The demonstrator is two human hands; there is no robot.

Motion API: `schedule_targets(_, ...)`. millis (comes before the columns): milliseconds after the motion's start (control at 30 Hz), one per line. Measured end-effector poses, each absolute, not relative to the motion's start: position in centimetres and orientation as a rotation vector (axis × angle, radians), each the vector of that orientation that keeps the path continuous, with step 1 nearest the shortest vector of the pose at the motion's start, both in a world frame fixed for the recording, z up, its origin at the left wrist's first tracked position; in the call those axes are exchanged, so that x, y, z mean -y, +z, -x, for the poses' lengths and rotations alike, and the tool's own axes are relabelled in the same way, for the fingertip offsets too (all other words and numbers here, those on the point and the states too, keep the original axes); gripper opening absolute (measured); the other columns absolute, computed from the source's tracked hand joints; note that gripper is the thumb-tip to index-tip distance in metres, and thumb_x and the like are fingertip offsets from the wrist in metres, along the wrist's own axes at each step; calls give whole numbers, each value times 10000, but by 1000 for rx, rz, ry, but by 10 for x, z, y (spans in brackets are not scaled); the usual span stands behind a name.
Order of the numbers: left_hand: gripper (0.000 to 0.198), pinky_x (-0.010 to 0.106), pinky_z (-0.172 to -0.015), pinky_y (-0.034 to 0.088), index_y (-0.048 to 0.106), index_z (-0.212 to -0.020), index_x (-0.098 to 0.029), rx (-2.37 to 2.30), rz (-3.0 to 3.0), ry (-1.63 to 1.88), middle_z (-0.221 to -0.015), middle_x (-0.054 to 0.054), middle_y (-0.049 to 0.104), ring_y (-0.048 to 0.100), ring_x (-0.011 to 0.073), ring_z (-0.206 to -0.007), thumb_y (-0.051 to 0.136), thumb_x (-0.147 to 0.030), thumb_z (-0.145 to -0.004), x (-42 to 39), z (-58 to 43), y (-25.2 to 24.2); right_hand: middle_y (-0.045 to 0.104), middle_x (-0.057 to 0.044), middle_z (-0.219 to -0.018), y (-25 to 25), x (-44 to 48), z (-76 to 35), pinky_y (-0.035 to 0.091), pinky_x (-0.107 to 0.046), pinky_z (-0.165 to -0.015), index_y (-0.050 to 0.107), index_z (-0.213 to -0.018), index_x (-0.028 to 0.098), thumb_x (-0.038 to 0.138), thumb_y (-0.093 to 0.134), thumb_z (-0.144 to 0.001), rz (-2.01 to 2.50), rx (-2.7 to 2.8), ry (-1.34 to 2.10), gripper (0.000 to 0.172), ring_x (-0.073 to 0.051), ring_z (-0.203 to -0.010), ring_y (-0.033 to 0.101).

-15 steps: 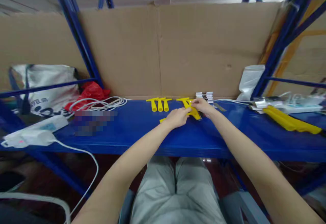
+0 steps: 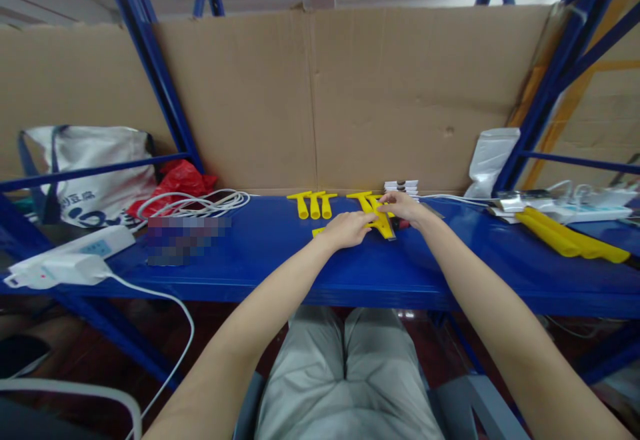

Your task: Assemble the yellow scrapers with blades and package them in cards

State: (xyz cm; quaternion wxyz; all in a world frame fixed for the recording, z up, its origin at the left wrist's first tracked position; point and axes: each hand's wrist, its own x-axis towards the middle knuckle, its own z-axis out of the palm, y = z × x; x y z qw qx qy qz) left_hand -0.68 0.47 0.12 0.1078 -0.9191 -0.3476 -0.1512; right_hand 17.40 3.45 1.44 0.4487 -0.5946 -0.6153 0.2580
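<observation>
Where hands [image 2: 345, 229] [image 2: 406, 207] gather — yellow tool [image 2: 385, 228].

The yellow T-shaped tool [image 2: 384, 228] before you looks like smooth plastic, with a thin, metal-looking edge [image 2: 391, 239] at its near end. To its left, three yellow T-shaped handles [image 2: 315, 208] seem of similar smooth plastic. Your flat blue table [image 2: 270, 260] looks like painted metal, smooth and slightly glossy. Behind it, the tall brown sheet [image 2: 240, 107] is matt, creased cardboard. At far left, you have a wrinkled red plastic bag [image 2: 183, 177], somewhat shiny.
</observation>
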Motion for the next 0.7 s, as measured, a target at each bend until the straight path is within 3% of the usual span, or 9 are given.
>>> schedule_targets(333, 335, 333, -912, 458, 536, -1217, -249, 1142, 2729, -642, -1219, 50, 606, 573, 213, -1106, 454, -254, -892, -8, 6, 2, 613, -15, -799, 22, -31, -169, 463, -240, -715, 572, -837, 149, 112, 618, -711, 1446, 1394, 692, 139, -101, -694, 558)
schedule_targets(467, 310, 343, -899, 465, 548, -1184, -246, 1247, 2692, -677, -1185, 59, 617, 578, 218, -1093, 452, -239, -889, -9, 7, 3, 642, -16, -738, 25, -24, -168, 464, -232, -685, 615, -747, 151, 125, 601, -735, 1446, 1506, 784, 32, -104, -655, 563)
schedule_targets(700, 294, 350, -900, 461, 543, -1163, -238, 1302, 2677, -746, -1157, 72, 619, 583, 221, -1080, 454, -217, -884, -13, 7, 1, 663, -15, -670, 25, -21, -168, 461, -202, -595, 637, -690, 161, 150, 579, -772, 1422, 1500, 913, 101, -100, -594, 562)
